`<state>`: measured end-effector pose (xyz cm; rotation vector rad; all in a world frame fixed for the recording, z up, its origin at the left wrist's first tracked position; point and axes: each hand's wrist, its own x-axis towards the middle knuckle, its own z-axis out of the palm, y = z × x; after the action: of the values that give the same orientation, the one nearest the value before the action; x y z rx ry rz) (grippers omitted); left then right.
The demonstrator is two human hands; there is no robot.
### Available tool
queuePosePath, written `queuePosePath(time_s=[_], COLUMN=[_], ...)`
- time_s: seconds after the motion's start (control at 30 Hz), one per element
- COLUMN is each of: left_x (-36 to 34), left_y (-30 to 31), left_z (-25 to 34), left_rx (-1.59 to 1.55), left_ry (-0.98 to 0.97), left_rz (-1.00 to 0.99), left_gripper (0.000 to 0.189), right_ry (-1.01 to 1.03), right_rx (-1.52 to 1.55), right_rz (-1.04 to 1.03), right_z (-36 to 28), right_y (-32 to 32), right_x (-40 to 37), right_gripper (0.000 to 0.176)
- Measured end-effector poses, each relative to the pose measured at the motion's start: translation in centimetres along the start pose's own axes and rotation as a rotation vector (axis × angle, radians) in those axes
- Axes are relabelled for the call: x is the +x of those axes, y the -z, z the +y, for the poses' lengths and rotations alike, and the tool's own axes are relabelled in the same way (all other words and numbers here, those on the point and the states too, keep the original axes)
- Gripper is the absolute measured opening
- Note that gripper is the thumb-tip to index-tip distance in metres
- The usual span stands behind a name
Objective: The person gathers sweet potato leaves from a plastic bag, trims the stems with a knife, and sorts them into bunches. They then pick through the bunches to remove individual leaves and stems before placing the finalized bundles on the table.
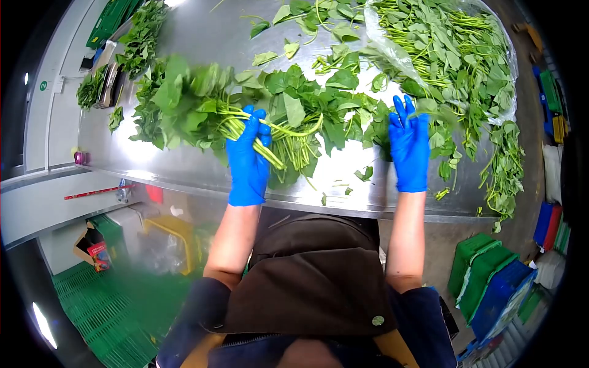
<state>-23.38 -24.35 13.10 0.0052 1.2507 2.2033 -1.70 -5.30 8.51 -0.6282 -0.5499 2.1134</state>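
My left hand (248, 156), in a blue glove, is closed around the cut stems of a bunch of leafy greens (233, 126). The leaves of this bunch point left and are partly blurred. Another pile of leafy greens (300, 101) lies on the metal table just beyond and to the right of that hand. My right hand (408, 147), also gloved in blue, is raised over the table with its fingers stretched and apart. Loose leaves (438, 144) are close beside it, and a blurred leaf is near its fingertips.
A clear plastic bag (399, 58) spills a large heap of greens (454, 55) at the back right. More bunches (141, 40) stand at the far left. Scraps lie along the metal table (202, 168). Green crates (475, 264) and a blue crate (500, 300) stand on the floor at right.
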Motion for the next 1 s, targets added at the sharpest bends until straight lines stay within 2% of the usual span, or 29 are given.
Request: queuePosePath(time_s=[0.03, 0.1, 0.13, 0.17, 0.2, 0.27, 0.37, 0.43, 0.47, 0.53, 0.6, 0.63, 0.67, 0.73, 0.77, 0.87, 0.93, 1.0], left_x=[-0.1, -0.4, -0.5, -0.7, -0.9, -1.3, -2.7, -3.2, -3.2, -2.6, -1.6, -1.0, -0.4, 0.6, 0.7, 1.0, 0.7, 0.9], left_y=[0.0, 0.0, 0.0, 0.1, 0.1, 0.3, -0.5, 1.6, 2.3, 3.7, 5.8, 6.9, 8.1, 10.5, 10.7, 11.0, 10.2, 10.9], left_z=[0.3, 0.6, 0.4, 0.1, -0.1, 0.1, 1.2, 1.3, 1.7, 3.6, 6.0, 7.1, 8.0, 8.8, 9.0, 8.7, 8.2, 7.8], left_rx=[0.010, 0.030, 0.028, 0.029, 0.031, 0.024, 0.040, -0.135, -0.224, -0.447, -0.641, -0.662, -0.682, -0.627, -0.647, -0.669, -0.653, -0.599], left_ry=[0.035, 0.108, 0.132, 0.160, 0.188, 0.157, 0.106, 0.156, 0.177, 0.267, 0.269, 0.211, 0.156, 0.076, 0.113, 0.245, 0.319, 0.338], left_rz=[-0.005, -0.019, -0.026, -0.033, -0.043, -0.022, -0.035, -0.139, -0.194, -0.162, -0.212, -0.215, -0.219, -0.217, -0.222, -0.230, -0.142, -0.183], left_gripper=[0.034, 0.035, 0.036, 0.037, 0.037, 0.039, 0.042, 0.040, 0.040, 0.033, 0.031, 0.032, 0.032, 0.039, 0.041, 0.043, 0.040, 0.033], right_ry=[-0.143, -0.291, -0.293, -0.293, -0.187, -0.430, -0.440, -0.536, -0.502, -0.638, -0.634, -0.627, -0.463, 0.265, 0.256, 0.358, 0.459, 0.455], right_rx=[0.008, -0.295, -0.604, -0.691, -0.831, -0.853, -0.581, -0.525, -0.493, -0.406, -0.625, -0.735, -0.892, -1.429, -1.477, -1.568, -1.596, -1.636], right_rz=[0.018, 0.006, -0.026, -0.189, -0.369, -0.389, -0.374, -0.353, -0.387, -0.476, -0.502, -0.514, -0.480, -0.513, -0.488, -0.644, -0.674, -0.747], right_z=[-0.6, -0.9, 0.2, 1.5, 2.8, 4.0, 7.0, 9.2, 10.2, 11.7, 12.1, 12.2, 14.3, 14.2, 14.4, 15.9, 19.7, 21.2], right_y=[-0.3, -2.6, -4.7, -5.7, -7.1, -8.6, -9.7, -10.6, -10.9, -10.7, -10.2, -9.7, -6.9, -9.0, -10.6, -15.0, -13.4, -11.8], right_x=[-0.2, -1.8, -2.9, -3.5, -4.8, -5.5, -6.3, -6.9, -7.3, -7.7, -7.2, -6.9, -6.6, -6.4, -6.3, -5.7, -4.2, -2.7], right_gripper=[0.051, 0.054, 0.055, 0.054, 0.046, 0.023, 0.023, 0.023, 0.023, 0.022, 0.022, 0.022, 0.021, 0.023, 0.028, 0.031, 0.024, 0.014])
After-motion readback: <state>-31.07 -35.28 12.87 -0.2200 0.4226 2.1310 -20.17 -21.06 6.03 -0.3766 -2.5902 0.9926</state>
